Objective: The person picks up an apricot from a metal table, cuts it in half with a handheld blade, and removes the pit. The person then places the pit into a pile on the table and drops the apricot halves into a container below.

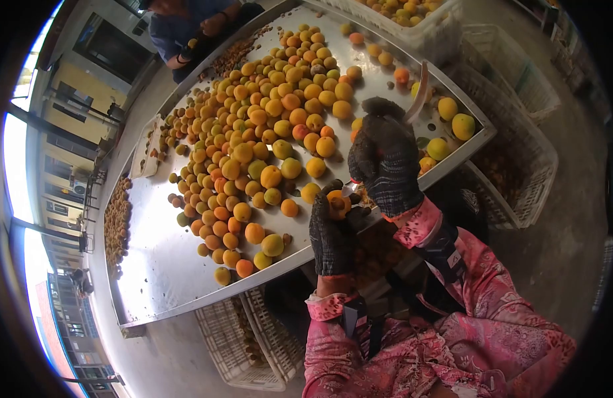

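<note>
My left hand (332,235), in a dark knitted glove, is closed around an orange apricot (338,205) at the table's near edge. My right hand (386,156), gloved the same way, is wrapped round a slim tool. The tool's long, curved, pale end (419,93) sticks out above the fist, and its shiny metal tip (349,188) points at the held apricot. What kind of tool it is, I cannot tell. A large spread of yellow and orange apricots (243,152) lies on the metal table (167,285), just beyond both hands.
Small brown pits (117,222) lie along the left edge. Several larger yellow fruits (463,126) rest at the right corner. A white crate (426,33) of apricots stands at the back, more crates (539,166) at right, others (240,341) below. Another person (187,33) sits across the table.
</note>
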{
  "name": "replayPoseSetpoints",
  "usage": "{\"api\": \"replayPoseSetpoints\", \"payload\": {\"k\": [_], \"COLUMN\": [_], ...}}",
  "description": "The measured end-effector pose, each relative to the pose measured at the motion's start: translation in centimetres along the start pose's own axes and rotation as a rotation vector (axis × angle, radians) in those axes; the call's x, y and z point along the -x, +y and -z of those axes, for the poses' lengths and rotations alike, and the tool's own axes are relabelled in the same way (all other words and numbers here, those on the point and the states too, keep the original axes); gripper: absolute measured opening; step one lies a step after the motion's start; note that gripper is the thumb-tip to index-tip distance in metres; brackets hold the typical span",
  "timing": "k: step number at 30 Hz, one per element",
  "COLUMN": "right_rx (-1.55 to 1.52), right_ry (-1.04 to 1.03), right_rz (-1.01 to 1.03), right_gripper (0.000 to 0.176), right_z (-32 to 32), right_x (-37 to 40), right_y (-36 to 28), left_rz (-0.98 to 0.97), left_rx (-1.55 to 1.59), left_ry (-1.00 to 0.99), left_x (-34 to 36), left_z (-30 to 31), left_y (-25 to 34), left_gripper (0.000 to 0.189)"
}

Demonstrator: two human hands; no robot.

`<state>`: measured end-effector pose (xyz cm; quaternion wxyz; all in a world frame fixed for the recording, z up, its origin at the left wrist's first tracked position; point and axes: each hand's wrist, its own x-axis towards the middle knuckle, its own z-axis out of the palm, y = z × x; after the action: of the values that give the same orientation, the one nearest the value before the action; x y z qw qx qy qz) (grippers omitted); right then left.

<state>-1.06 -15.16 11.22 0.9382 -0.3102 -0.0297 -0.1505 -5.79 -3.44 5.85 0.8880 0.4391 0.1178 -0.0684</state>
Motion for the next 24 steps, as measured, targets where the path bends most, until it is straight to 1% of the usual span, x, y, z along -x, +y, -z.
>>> {"api": "replayPoseSetpoints", "payload": {"k": [2, 6, 8, 9, 11, 12, 14, 15, 17, 18, 19, 20, 21, 23, 24], "right_rx": [0.158, 0.091, 0.122, 0.125, -0.098, -0.095, -0.31, -0.309, -0.024, 0.119, 0.262, 0.407, 0.409, 0.947, 0.946], "right_ry": [0.03, 0.008, -0.073, -0.074, -0.038, -0.037, -0.164, -0.163, -0.234, -0.268, -0.299, -0.327, -0.327, -0.7, -0.765], "right_rz": [0.056, 0.021, 0.032, 0.032, -0.083, -0.085, -0.239, -0.239, -0.118, -0.057, 0.004, 0.069, 0.071, 0.659, 0.679], "right_gripper": [0.023, 0.027, 0.029, 0.029, 0.022, 0.022, 0.018, 0.018, 0.022, 0.025, 0.028, 0.031, 0.031, 0.031, 0.036], "right_z": [0.3, -0.2, 0.0, 0.1, 0.6, 1.3, 1.8, 1.8, 0.9, 0.1, -0.5, -0.7, -0.5, -0.1, -0.2], "right_x": [-0.1, 0.3, 0.4, 0.4, 0.2, -0.1, -0.9, -0.7, 0.1, 0.6, 1.1, 1.5, 1.7, 2.2, 2.2], "right_y": [0.8, 1.0, 1.3, 1.5, 1.7, 2.0, 1.9, 2.0, 2.0, 1.9, 1.7, 1.6, 1.8, 2.3, 2.3], "left_rz": [0.004, -0.022, 0.048, 0.049, 0.02, 0.021, -0.599, -0.599, -0.361, -0.361, -0.619, -0.883, -0.885, -0.745, -0.676], "left_rx": [-0.017, -0.028, 0.134, 0.137, 0.038, 0.041, -1.166, -1.165, -0.845, -0.846, -1.201, -1.55, -1.548, -1.312, -1.196], "left_ry": [-0.027, 0.016, 0.041, 0.04, -0.016, -0.014, -0.102, -0.102, -0.048, -0.047, -0.111, -0.183, -0.184, -0.136, -0.113], "left_x": [0.1, 0.3, 0.5, 0.6, 0.7, 0.7, 0.7, 0.6, 0.4, -0.4, -1.7, -2.5, -2.5, -2.3, -2.0], "left_z": [-0.2, -0.5, -0.9, -0.8, -0.5, -0.2, 0.1, 0.0, -0.6, 0.5, 2.6, 3.7, 3.5, 3.0, 2.7], "left_y": [0.2, 0.1, 0.5, 0.6, 0.6, 0.7, 0.9, 0.9, 0.9, 0.5, -0.4, -0.9, -0.9, -0.8, -0.7], "left_gripper": [0.039, 0.038, 0.028, 0.028, 0.025, 0.025, 0.029, 0.029, 0.027, 0.027, 0.026, 0.03, 0.03, 0.028, 0.027]}}
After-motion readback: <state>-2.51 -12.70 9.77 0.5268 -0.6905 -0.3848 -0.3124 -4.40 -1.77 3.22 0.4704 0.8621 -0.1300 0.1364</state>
